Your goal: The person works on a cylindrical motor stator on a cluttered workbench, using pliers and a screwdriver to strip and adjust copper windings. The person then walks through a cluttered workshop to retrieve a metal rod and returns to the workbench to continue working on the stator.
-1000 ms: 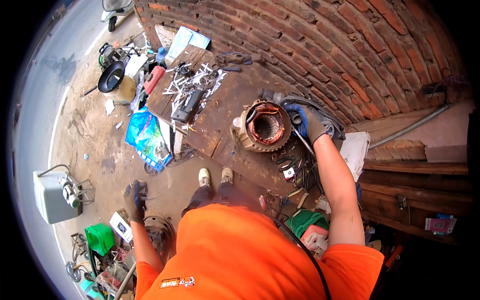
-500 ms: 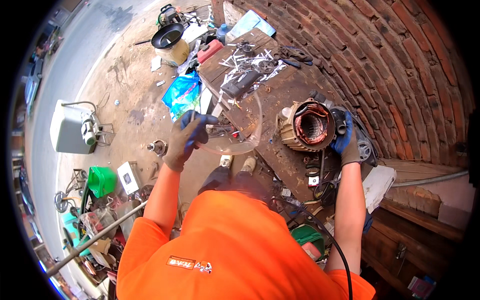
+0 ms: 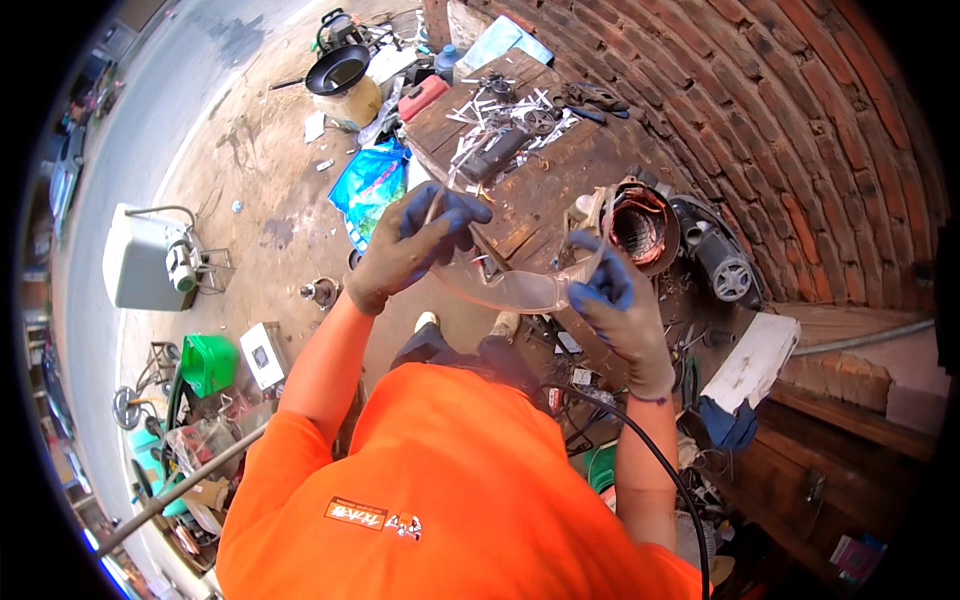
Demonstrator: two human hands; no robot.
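Note:
Both my hands wear grey gloves with blue fingers. Between them hangs a see-through, curved plastic piece (image 3: 510, 292) that looks like clear safety glasses. My left hand (image 3: 425, 235) pinches its left end, and my right hand (image 3: 617, 300) is closed on the right end. Behind my right hand, an electric motor housing (image 3: 645, 232) with reddish copper windings inside rests on the wooden bench; my fingers and the clear piece hide part of it. A dark machine part with a spoked wheel (image 3: 732, 279) lies beside the housing, against the wall.
Paper strips (image 3: 510, 115) and a dark tool body (image 3: 497, 155) litter the bench. A brick wall (image 3: 780, 130) borders the right. A black cable (image 3: 655, 455) crosses my right arm. Left on the ground are a white box-shaped appliance (image 3: 145, 265), a green bin (image 3: 207, 363) and a blue bag (image 3: 370, 190).
My right hand has left the motor housing, come toward the middle and taken the clear piece's right end. My left hand has moved right and slightly up, still holding its end.

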